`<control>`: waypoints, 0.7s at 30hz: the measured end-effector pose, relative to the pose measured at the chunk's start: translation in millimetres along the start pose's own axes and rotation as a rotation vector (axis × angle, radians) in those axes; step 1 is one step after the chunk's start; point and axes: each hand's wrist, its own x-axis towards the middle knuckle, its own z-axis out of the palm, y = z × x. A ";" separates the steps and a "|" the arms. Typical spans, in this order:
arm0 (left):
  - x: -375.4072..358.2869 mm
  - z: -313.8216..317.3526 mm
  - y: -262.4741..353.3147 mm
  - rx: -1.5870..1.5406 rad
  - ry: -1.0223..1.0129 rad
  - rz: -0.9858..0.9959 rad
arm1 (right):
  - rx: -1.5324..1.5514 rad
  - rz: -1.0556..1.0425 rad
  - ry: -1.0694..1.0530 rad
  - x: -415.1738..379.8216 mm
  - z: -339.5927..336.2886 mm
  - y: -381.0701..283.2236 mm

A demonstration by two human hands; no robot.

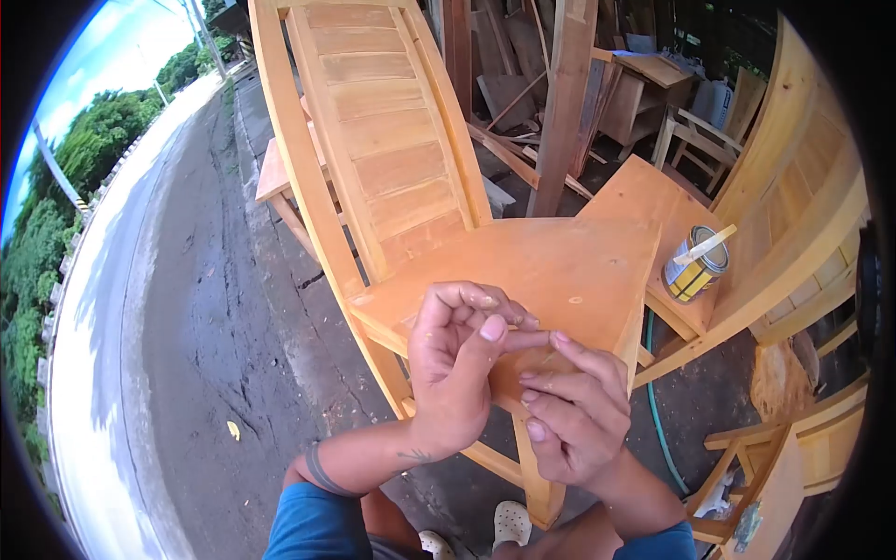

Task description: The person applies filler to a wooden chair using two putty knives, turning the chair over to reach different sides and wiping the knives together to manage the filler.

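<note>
Over the front of a wooden chair's seat (523, 257), my two hands meet, fingertips touching. My left hand (462, 359) is turned palm up with its fingers curled and the thumb raised; its index finger reaches toward the other hand. My right hand (579, 406) has bent fingers, with the index fingertip against the left finger. Nothing I can make out is held in either hand, and small specks show on the fingers. The chair's slatted backrest (383, 121) rises behind the seat.
A paint can (693, 271) with a flat stick across its top stands on a second chair (644, 201) at the right. A green hose (661, 420) runs along the ground. A wooden post (565, 103) and scrap lumber are behind; a road (103, 373) lies left.
</note>
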 end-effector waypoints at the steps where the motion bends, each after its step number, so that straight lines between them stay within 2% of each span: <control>1: 1.9 1.0 0.6 -0.002 0.022 -0.030 | -0.006 0.036 -0.013 1.4 -1.9 -1.5; 5: 5.5 9.3 0.6 -0.033 0.114 -0.130 | 0.011 0.183 -0.051 2.5 -9.6 -8.5; 8: 16.9 10.7 10.3 -0.026 0.236 -0.377 | 0.022 0.252 -0.114 15.0 -20.7 -14.1; 10: 48.6 1.8 42.9 0.370 0.294 -0.361 | 0.016 0.313 -0.199 27.2 -34.5 -21.0; 11: 71.4 -21.1 59.1 0.566 0.289 -0.292 | 0.044 0.355 -0.229 33.2 -40.2 -25.1; 13: 136.7 -64.4 114.5 0.811 0.461 -0.316 | 0.048 0.428 -0.250 43.2 -45.1 -28.5; 16: 248.8 -164.3 192.6 1.139 0.600 -0.192 | 0.053 0.499 -0.304 52.4 -53.0 -36.6; 18: 315.8 -194.6 242.9 1.149 0.664 -0.256 | 0.024 0.537 -0.350 52.1 -50.5 -37.5; 21: 395.2 -248.1 265.5 1.098 0.634 -0.295 | -0.074 0.640 -0.385 53.2 -49.5 -40.7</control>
